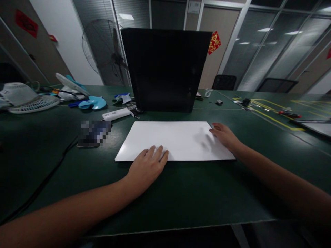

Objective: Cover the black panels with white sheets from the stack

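Observation:
A white sheet of paper (176,137), or a thin stack of it, lies flat on the green tabletop in front of me. My left hand (148,165) rests palm down over its near edge, with the fingers spread and stretched forward on the white surface. At the right edge of the paper is my right hand (224,136), its fingers slightly bent and apart. The fingertips cast a shadow on the sheet; whether they press on it I cannot tell.
Behind the paper stands a large black box-like panel (167,70). To the left are a blurred-out phone-like device (94,133), a white power strip-like bar (117,114), a black cable (51,172) and fan parts (93,102). Yellow tape (279,119) marks the table at right.

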`<state>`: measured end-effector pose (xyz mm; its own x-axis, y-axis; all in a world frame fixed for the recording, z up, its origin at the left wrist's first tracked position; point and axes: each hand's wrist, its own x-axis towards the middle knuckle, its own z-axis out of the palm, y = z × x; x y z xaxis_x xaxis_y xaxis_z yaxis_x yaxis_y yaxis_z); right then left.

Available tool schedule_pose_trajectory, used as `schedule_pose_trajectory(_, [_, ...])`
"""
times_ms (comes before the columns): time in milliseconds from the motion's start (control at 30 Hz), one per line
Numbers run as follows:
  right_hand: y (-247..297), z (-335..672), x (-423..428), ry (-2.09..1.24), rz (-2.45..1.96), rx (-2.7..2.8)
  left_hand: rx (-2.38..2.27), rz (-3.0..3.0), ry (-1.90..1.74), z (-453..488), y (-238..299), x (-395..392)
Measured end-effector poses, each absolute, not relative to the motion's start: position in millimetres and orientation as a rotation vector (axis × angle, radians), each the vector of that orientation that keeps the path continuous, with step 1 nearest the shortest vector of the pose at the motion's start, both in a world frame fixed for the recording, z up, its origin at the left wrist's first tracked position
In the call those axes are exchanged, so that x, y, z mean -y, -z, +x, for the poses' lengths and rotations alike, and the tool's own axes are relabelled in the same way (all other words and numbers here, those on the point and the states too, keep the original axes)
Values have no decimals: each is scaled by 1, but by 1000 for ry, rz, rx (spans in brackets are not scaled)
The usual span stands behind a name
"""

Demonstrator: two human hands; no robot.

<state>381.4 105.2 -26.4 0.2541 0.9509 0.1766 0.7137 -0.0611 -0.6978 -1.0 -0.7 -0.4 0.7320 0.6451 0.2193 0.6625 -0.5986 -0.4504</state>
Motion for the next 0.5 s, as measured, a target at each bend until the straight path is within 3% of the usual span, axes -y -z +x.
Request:
schedule_pose_trajectory(200, [15, 369, -94, -204, -1902, 1655, 919, -2504, -68, -3, -3, 0])
schedule_pose_trajectory(367, [-10, 357, -78, 93, -1664, 1952, 728, -2473, -181, -5, 0, 2])
schedule_pose_trajectory(500, [-48, 340, -32, -73, -1402, 2493, 625, -2495, -141, 0, -6, 14])
